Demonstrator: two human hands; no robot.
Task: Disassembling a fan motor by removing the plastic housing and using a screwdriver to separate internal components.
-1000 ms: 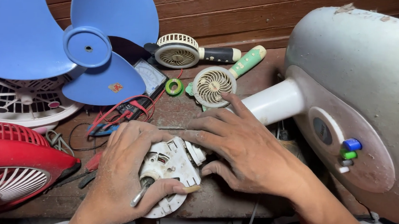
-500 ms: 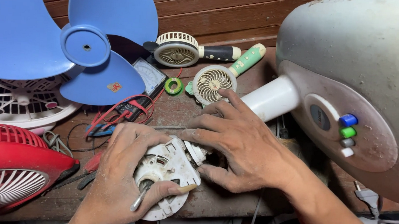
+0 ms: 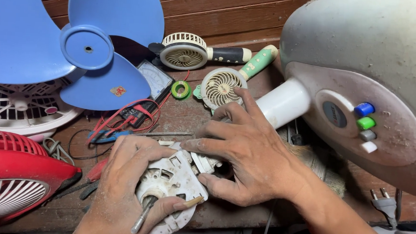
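Head view: left hand [image 3: 123, 193] wraps white fan motor housing [image 3: 171, 186] at bench [image 3: 240, 218] front edge, thumb pinning its metal shaft [image 3: 143, 215]. Right hand [image 3: 248, 157] clamps housing's upper right side, fingers spread, thumb beneath. Since half second ago: housing tilted slightly, hands barely shifted; probably seating or prying part, contact point hidden. Fan base [image 3: 361, 92] swung lower right. Blue fan blade [image 3: 78, 48] and handheld fans [image 3: 219, 86] lie behind.
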